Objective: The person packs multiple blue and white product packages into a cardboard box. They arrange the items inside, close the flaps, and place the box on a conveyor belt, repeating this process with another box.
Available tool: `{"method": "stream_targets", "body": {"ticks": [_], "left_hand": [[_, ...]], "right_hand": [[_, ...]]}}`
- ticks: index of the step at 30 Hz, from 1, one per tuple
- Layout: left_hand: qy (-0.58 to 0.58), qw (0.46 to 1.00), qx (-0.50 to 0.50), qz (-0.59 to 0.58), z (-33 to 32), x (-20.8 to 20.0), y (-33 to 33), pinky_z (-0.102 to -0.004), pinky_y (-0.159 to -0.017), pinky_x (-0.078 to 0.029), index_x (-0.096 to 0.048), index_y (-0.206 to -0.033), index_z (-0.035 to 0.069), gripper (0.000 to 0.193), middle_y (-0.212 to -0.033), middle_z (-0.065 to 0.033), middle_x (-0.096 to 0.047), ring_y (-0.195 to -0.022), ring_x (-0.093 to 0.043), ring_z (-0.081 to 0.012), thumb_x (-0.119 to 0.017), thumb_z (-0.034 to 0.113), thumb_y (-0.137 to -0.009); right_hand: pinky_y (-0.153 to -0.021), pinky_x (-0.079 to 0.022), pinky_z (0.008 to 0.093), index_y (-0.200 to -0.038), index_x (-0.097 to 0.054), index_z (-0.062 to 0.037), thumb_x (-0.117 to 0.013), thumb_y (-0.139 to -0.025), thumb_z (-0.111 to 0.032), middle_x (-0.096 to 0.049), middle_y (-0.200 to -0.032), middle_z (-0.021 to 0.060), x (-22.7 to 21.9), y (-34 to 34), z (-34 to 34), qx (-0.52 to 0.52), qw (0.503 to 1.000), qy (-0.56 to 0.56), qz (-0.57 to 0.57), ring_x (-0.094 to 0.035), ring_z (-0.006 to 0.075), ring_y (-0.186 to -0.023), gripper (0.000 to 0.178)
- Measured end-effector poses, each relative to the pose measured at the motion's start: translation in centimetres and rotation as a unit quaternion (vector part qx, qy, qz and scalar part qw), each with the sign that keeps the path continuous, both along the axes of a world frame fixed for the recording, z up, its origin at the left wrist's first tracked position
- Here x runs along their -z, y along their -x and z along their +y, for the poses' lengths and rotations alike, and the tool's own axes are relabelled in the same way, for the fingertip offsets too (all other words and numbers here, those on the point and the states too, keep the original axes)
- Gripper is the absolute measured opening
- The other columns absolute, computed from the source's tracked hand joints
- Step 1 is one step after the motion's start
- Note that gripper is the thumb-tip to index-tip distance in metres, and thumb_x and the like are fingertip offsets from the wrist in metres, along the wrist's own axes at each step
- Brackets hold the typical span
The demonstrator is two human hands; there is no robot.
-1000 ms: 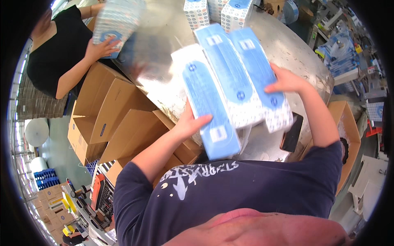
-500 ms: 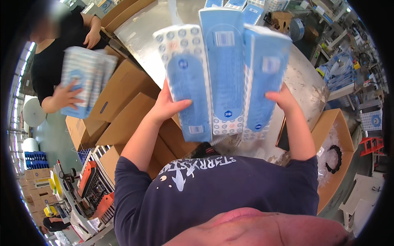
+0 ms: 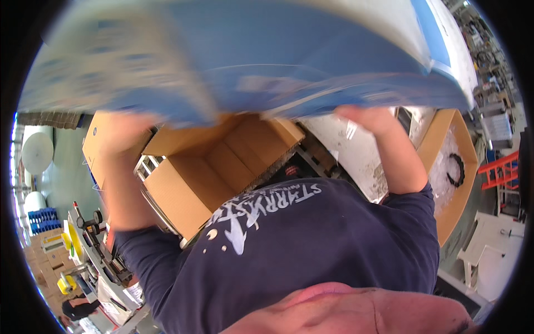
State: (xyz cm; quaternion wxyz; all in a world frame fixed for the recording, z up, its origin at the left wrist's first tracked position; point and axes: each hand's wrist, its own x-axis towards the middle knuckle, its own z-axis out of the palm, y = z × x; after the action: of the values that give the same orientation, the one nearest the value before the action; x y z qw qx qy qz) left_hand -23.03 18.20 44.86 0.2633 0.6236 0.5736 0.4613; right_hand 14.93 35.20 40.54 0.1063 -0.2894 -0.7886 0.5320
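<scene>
Filling the whole upper half of the frame, edge to edge, is a stack of blue-and-white packs (image 3: 233, 61), very close to the lens and badly motion-blurred. Left hand (image 3: 119, 131) sits at mid-left, pressed up under the packs' lower edge w/ the palm against them; its fingers are lost in the blur, so cannot tell how far they wrap. Right hand (image 3: 370, 117) is at upper centre-right, fingers curled up onto the underside of the packs, gripping that end; the fingertips are cut off by the packs themselves. Both forearms rise from the lower part of the frame to the packs, so the load lies above and between the two hands, spanning well past each. Below the packs, betw. the arms, an open cardboard box (image 3: 217, 167) w/ flaps spread shows its bare brown inside; its upper rim is hidden behind the packs. A second open carton (image 3: 431, 145) at the right edge holds clear plastic film and a dark ring-shaped item, too small to identify. A strip of grey worktop (image 3: 361, 156) shows beside the right forearm, mostly covered. Person's dark navy T-shirt (image 3: 311, 239) w/ a white graphic fills lower centre. Lower left: a tape dispenser or similar gear w/ yellow parts (image 3: 72, 245), small and distorted by the rim, hard to make out. How many packs are in the stack can't be counted in the blur.
</scene>
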Motion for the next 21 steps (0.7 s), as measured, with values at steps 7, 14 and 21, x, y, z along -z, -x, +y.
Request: {"method": "stream_targets", "body": {"ticks": [7,14,21], "left_hand": [[0.475,0.878,0.063,-0.011,-6.4,6.6,6.1,-0.0325,-0.097,-0.042,-0.040,-0.137,0.000,0.072,-0.124,-0.0109,-0.056,-0.112,-0.054,-0.0181,-0.068,0.038,-0.082],[0.422,0.904,0.050,0.049,2.3,30.4,2.0,-0.0363,-0.090,-0.045,-0.054,-0.124,0.004,0.061,-0.118,-0.0153,-0.061,-0.106,-0.059,-0.0258,-0.064,0.048,-0.083],[0.313,0.871,-0.139,0.353,1.2,36.7,-0.5,-0.0467,-0.081,-0.047,-0.059,-0.103,0.005,0.036,-0.102,-0.0192,-0.063,-0.094,-0.060,-0.0372,-0.050,0.038,-0.092]], "right_hand": [[-0.091,-0.046,0.0332,-0.130,-0.052,-0.0036,-0.064,-0.088,-0.028,-0.064,-0.111,0.0075,5.0,-0.9,-3.2,-0.268,0.959,0.094,0.005,-0.057,0.0191,-0.104,0.049],[-0.074,-0.047,0.0258,-0.113,-0.062,0.0000,-0.065,-0.085,-0.017,-0.066,-0.098,0.0069,13.3,-24.7,9.3,0.487,0.866,-0.076,-0.090,-0.060,0.0120,-0.087,0.033],[-0.081,-0.050,0.0441,-0.099,-0.066,0.0002,-0.057,-0.082,-0.026,-0.066,-0.094,0.0236,25.2,-56.3,3.7,0.578,0.658,-0.087,-0.475,-0.063,0.0374,-0.094,0.033]]}}
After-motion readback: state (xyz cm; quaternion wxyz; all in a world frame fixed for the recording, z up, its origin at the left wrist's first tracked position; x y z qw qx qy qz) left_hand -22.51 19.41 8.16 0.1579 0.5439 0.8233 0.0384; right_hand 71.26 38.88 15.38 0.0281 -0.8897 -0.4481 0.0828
